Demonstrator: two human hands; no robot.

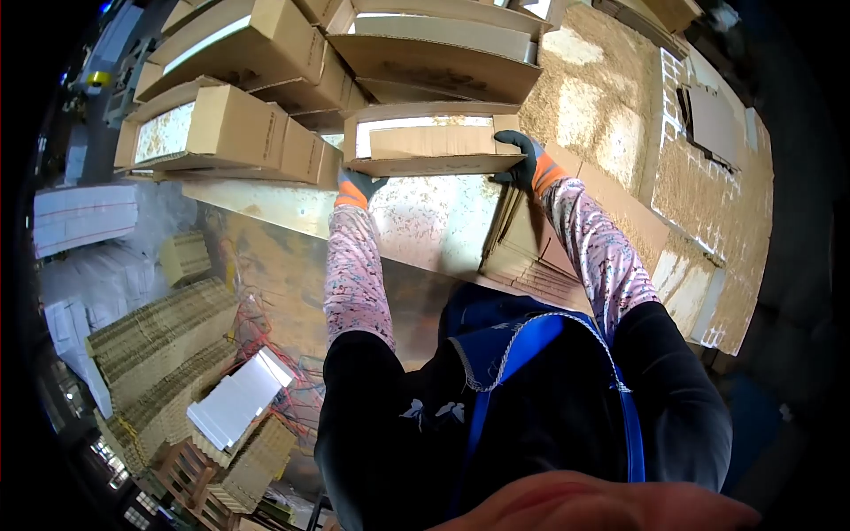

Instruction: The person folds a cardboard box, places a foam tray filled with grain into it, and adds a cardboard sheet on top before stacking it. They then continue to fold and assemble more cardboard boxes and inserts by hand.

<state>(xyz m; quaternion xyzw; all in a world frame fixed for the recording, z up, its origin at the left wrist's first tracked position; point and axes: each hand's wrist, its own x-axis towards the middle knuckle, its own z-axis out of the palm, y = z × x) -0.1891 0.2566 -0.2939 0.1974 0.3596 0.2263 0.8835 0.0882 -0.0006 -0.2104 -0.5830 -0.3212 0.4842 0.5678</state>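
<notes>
A long, shallow open cardboard box (431,142) lies in front of me on the worktable, with a pale flap or insert along its inside. My right hand (521,163), in a dark glove with an orange cuff, is closed round its right end. At the near left corner, my left hand (359,188), gloved the same way, grips the lower edge, its fingers partly hidden. Just below the right hand stands a stack of flat cardboard sheets (529,243). Another cardboard box (239,128) is close to the left hand.
More open boxes (434,66) are stacked behind. A brown, dust-covered surface (611,106) spreads to the right, bearing grey flat pieces (711,126). Bundled cardboard stacks (164,332), a white flat piece (237,398) and tangled red strapping (257,332) lie on the floor at lower left.
</notes>
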